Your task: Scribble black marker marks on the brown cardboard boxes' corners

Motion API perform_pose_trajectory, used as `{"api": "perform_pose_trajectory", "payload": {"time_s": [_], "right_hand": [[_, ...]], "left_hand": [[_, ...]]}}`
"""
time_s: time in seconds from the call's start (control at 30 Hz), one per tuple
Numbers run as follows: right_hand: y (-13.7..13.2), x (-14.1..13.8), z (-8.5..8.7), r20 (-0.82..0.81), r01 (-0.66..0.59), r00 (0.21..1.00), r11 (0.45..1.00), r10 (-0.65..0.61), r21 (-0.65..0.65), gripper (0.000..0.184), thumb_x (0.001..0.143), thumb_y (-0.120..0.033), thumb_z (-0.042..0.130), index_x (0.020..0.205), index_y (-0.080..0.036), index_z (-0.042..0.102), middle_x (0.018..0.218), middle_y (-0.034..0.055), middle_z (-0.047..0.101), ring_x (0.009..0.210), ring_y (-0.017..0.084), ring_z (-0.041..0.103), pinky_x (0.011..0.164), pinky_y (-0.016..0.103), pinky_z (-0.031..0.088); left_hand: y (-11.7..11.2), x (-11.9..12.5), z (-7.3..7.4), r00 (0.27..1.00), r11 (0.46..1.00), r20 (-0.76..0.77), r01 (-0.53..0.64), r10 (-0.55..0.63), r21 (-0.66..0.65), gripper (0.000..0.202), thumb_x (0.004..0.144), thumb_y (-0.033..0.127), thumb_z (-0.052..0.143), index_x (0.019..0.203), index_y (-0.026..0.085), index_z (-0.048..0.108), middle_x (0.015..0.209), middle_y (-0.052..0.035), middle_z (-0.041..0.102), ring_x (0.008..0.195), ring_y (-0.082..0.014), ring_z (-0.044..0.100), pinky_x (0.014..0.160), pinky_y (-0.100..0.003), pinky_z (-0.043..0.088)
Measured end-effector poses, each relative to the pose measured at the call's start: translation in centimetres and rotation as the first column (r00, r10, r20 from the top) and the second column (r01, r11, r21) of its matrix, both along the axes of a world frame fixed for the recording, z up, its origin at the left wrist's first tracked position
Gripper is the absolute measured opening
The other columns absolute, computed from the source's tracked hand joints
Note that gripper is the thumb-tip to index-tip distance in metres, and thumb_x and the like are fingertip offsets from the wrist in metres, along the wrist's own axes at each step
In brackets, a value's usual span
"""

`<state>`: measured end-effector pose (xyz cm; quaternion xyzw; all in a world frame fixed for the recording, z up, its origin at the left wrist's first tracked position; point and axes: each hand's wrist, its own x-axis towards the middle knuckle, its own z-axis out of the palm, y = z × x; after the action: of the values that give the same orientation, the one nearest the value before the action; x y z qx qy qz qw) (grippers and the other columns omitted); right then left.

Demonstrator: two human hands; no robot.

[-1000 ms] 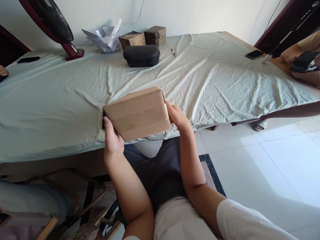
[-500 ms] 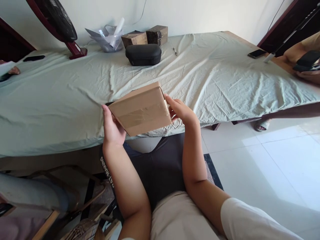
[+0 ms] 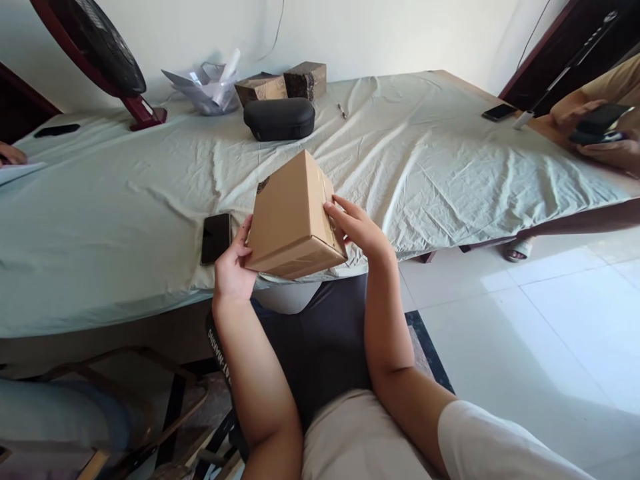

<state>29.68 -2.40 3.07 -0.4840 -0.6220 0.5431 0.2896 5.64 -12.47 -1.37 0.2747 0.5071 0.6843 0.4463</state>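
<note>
One cardboard box [image 3: 293, 217], tilted with a corner up, held above the counter's [image 3: 450, 167] near edge. Left hand [image 3: 233, 267] is at the box's 7 o'clock, curled round the lower corner with the thumb on the front face. Right hand [image 3: 357, 227] is at 3 o'clock, fingers half open, tips pressed on the side edge. One black phone [image 3: 216, 237] lies flat at the box's 9 o'clock, just beside the left hand. One black case [image 3: 279, 119] at 12 o'clock, well apart. Two brown blocks [image 3: 280, 83] behind the case. One fan [image 3: 95, 47] at 10 o'clock. One more phone [image 3: 497, 112] at 2 o'clock. Another person's hands [image 3: 600, 130] at the far right hold a dark object.
</note>
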Motion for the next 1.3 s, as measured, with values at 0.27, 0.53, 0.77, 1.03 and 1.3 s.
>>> {"api": "perform_pose_trajectory", "payload": {"time_s": [0.27,0.53,0.77,1.03,1.3], "right_hand": [[0.8,0.0,-2.6,-0.013,-0.042,0.999,0.999,0.041,-0.005,0.090,0.102,-0.072,0.061,0.178,-0.027,0.039,0.156,0.0120,0.068,0.123,0.031,0.071,0.101,0.046,0.063],[0.1,-1.3,-2.6,-0.188,0.022,0.982,0.970,0.025,0.244,0.080,0.100,-0.066,0.071,0.167,-0.025,0.055,0.113,0.0074,0.072,0.103,0.026,0.070,0.098,0.046,0.062],[-2.0,-2.9,-1.2,-0.381,0.060,0.920,0.924,0.096,0.378,0.068,0.103,-0.063,0.071,0.163,-0.034,0.057,0.105,0.0039,0.067,0.108,0.027,0.071,0.100,0.048,0.065],[-0.6,-2.2,-2.0,-0.432,0.228,0.899,0.918,-0.070,0.326,0.066,0.096,-0.050,0.078,0.157,-0.031,0.064,0.112,0.0034,0.078,0.092,0.019,0.074,0.087,0.036,0.066],[-0.7,-2.0,-2.0,-0.276,0.265,0.946,0.892,-0.168,0.366,0.033,0.097,-0.041,0.069,0.116,-0.019,0.085,0.115,0.0099,0.087,0.108,0.030,0.083,0.105,0.051,0.066]], "left_hand": [[0.5,0.0,-2.3,0.998,1.000,0.065,-0.026,0.025,0.016,0.078,0.062,0.022,0.062,0.138,0.030,0.079,0.157,0.0001,0.072,0.162,-0.0332,0.052,0.133,-0.045,0.045],[1.6,-0.5,-4.5,1.000,0.999,0.005,-0.017,0.016,0.041,0.050,0.084,0.047,0.084,0.131,0.028,0.079,0.153,-0.0040,0.074,0.160,-0.0334,0.054,0.131,-0.046,0.049],[2.1,-0.3,-7.4,0.995,0.999,0.093,0.024,-0.028,0.041,0.060,0.087,0.073,0.079,0.120,0.022,0.077,0.132,-0.0120,0.082,0.147,-0.0321,0.064,0.121,-0.048,0.058],[2.5,0.8,-5.0,0.996,0.997,0.082,-0.040,0.035,0.062,0.055,0.078,0.064,0.091,0.114,0.023,0.082,0.128,-0.0089,0.083,0.138,-0.0317,0.071,0.103,-0.037,0.065],[2.2,-0.3,-5.2,0.993,0.991,0.032,-0.119,0.118,0.059,0.050,0.071,0.051,0.099,0.108,0.026,0.078,0.126,-0.0061,0.080,0.124,-0.0240,0.074,0.088,-0.026,0.060]]}}
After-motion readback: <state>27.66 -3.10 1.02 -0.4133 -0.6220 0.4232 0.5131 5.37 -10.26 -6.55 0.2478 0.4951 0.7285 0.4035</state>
